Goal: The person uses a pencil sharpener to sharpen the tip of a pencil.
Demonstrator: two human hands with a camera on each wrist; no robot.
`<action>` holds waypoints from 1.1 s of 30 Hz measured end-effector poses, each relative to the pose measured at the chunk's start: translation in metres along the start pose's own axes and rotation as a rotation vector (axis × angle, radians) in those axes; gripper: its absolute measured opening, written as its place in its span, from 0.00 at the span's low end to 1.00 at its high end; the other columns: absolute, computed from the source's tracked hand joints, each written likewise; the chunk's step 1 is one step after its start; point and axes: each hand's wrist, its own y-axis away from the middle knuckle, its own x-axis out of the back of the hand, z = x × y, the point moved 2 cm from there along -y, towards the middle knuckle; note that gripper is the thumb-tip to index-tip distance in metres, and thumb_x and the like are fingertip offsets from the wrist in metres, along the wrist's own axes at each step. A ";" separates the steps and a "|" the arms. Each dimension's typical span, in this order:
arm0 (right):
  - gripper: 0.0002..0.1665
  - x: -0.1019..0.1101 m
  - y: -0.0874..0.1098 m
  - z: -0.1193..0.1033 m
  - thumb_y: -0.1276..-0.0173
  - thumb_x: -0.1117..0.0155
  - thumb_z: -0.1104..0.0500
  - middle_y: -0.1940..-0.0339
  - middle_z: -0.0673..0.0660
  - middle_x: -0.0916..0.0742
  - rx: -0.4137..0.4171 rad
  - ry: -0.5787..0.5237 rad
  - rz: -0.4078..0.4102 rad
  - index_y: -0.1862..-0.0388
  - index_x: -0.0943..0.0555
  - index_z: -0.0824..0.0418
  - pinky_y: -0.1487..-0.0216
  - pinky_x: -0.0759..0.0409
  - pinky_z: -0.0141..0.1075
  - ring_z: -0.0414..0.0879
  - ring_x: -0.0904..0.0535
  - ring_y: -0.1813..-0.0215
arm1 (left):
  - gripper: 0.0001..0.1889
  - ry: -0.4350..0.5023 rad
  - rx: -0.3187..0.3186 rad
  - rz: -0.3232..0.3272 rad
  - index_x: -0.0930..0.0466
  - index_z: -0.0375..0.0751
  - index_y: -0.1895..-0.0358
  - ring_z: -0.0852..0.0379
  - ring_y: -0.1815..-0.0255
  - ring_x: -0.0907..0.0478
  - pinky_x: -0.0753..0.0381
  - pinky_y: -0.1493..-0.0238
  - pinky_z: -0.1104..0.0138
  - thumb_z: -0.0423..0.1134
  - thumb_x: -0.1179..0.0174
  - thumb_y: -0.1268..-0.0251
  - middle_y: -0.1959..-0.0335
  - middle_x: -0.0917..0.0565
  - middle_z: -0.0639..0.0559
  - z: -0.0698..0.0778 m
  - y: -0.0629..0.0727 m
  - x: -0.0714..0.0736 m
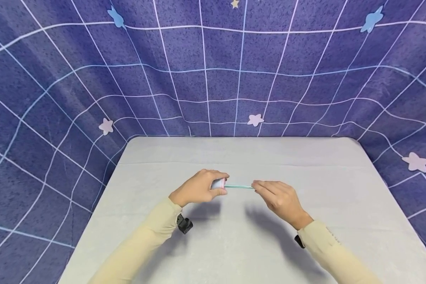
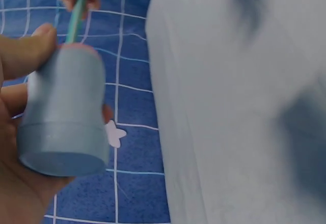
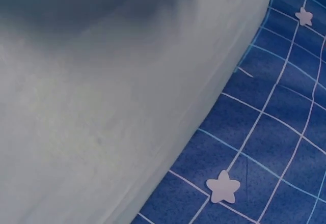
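Note:
My left hand (image 1: pixel 198 186) grips a small light blue pencil sharpener (image 1: pixel 218 184), a waisted cylinder with a pink rim. It lies on its side above the table, its pink end facing right. In the left wrist view the sharpener's (image 2: pixel 66 107) broad flat base shows, with thumb and fingers round the body. A thin teal pencil (image 1: pixel 238 186) runs level out of the pink end. Its other end is pinched by the fingertips of my right hand (image 1: pixel 278 198); that end is hidden in the fingers. The right wrist view shows neither hand nor pencil.
Under both hands spreads a table with a pale cloth (image 1: pixel 234 244), on which the arms cast shadows. A blue curtain (image 1: pixel 220 51) with grid lines and stars hangs behind the table and along its sides. A small black device (image 1: pixel 184 224) is strapped at the left wrist.

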 end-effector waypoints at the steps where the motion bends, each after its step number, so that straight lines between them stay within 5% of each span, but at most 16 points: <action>1: 0.14 0.000 0.000 -0.001 0.27 0.46 0.60 0.64 0.54 0.11 0.014 0.000 0.017 0.60 0.14 0.63 0.71 0.17 0.36 0.47 0.15 0.72 | 0.21 0.029 0.013 -0.028 0.22 0.33 0.45 0.61 0.67 0.23 0.21 0.61 0.68 0.40 0.35 0.40 0.60 0.15 0.49 0.000 -0.001 0.001; 6: 0.13 0.000 0.001 -0.005 0.29 0.45 0.61 0.67 0.54 0.11 0.018 -0.007 0.057 0.61 0.13 0.64 0.73 0.18 0.35 0.46 0.17 0.74 | 0.19 0.104 0.055 -0.109 0.20 0.36 0.47 0.65 0.73 0.30 0.25 0.64 0.72 0.40 0.36 0.39 0.68 0.17 0.56 0.001 -0.003 0.003; 11: 0.15 0.001 -0.002 -0.003 0.27 0.47 0.57 0.71 0.54 0.11 -0.090 -0.085 -0.036 0.62 0.14 0.63 0.77 0.20 0.33 0.43 0.18 0.77 | 0.18 0.044 0.054 -0.036 0.19 0.37 0.50 0.62 0.70 0.26 0.23 0.64 0.71 0.39 0.33 0.43 0.67 0.17 0.54 0.003 -0.005 0.001; 14: 0.12 0.002 -0.006 0.002 0.30 0.42 0.59 0.73 0.55 0.11 -0.251 -0.243 -0.155 0.64 0.14 0.64 0.81 0.25 0.27 0.38 0.22 0.81 | 0.21 -0.141 -0.043 0.079 0.19 0.36 0.50 0.57 0.62 0.19 0.22 0.60 0.67 0.41 0.30 0.47 0.60 0.15 0.49 0.008 -0.004 -0.004; 18: 0.06 0.006 -0.014 0.015 0.37 0.36 0.66 0.76 0.56 0.12 -0.625 -0.567 -0.425 0.64 0.14 0.67 0.86 0.36 0.23 0.31 0.33 0.84 | 0.26 -0.467 -0.251 0.338 0.19 0.35 0.50 0.52 0.52 0.19 0.24 0.53 0.63 0.44 0.28 0.54 0.52 0.16 0.44 0.014 0.000 -0.017; 22: 0.08 0.012 -0.021 0.029 0.33 0.42 0.67 0.78 0.62 0.15 -0.870 -0.856 -0.718 0.65 0.15 0.69 0.90 0.38 0.25 0.31 0.38 0.88 | 0.24 -0.613 -0.398 0.536 0.20 0.34 0.51 0.52 0.52 0.19 0.23 0.49 0.64 0.44 0.31 0.51 0.51 0.16 0.43 0.013 0.008 -0.038; 24: 0.10 0.012 -0.023 0.033 0.31 0.45 0.67 0.78 0.65 0.16 -0.881 -0.946 -0.803 0.65 0.16 0.70 0.91 0.35 0.27 0.32 0.36 0.89 | 0.22 -0.631 -0.425 0.580 0.20 0.33 0.51 0.51 0.51 0.19 0.22 0.48 0.63 0.44 0.34 0.47 0.51 0.16 0.43 0.012 0.012 -0.045; 27: 0.10 0.010 -0.023 0.033 0.31 0.45 0.67 0.78 0.64 0.16 -0.862 -0.932 -0.822 0.66 0.17 0.69 0.88 0.29 0.30 0.34 0.32 0.87 | 0.22 -0.629 -0.428 0.585 0.20 0.33 0.50 0.50 0.51 0.19 0.22 0.47 0.63 0.43 0.35 0.46 0.51 0.16 0.42 0.010 0.014 -0.047; 30: 0.08 0.006 -0.022 0.028 0.32 0.41 0.64 0.77 0.56 0.14 -0.779 -0.759 -0.762 0.65 0.16 0.65 0.84 0.27 0.30 0.33 0.29 0.84 | 0.23 -0.576 -0.369 0.537 0.20 0.33 0.50 0.50 0.50 0.19 0.22 0.47 0.62 0.43 0.33 0.46 0.50 0.17 0.42 0.007 0.015 -0.043; 33: 0.05 0.002 -0.022 0.021 0.37 0.35 0.62 0.73 0.49 0.13 -0.603 -0.509 -0.631 0.63 0.15 0.60 0.82 0.28 0.28 0.32 0.28 0.83 | 0.25 -0.508 -0.284 0.484 0.20 0.33 0.49 0.50 0.51 0.20 0.23 0.47 0.62 0.44 0.31 0.48 0.50 0.17 0.42 0.004 0.014 -0.033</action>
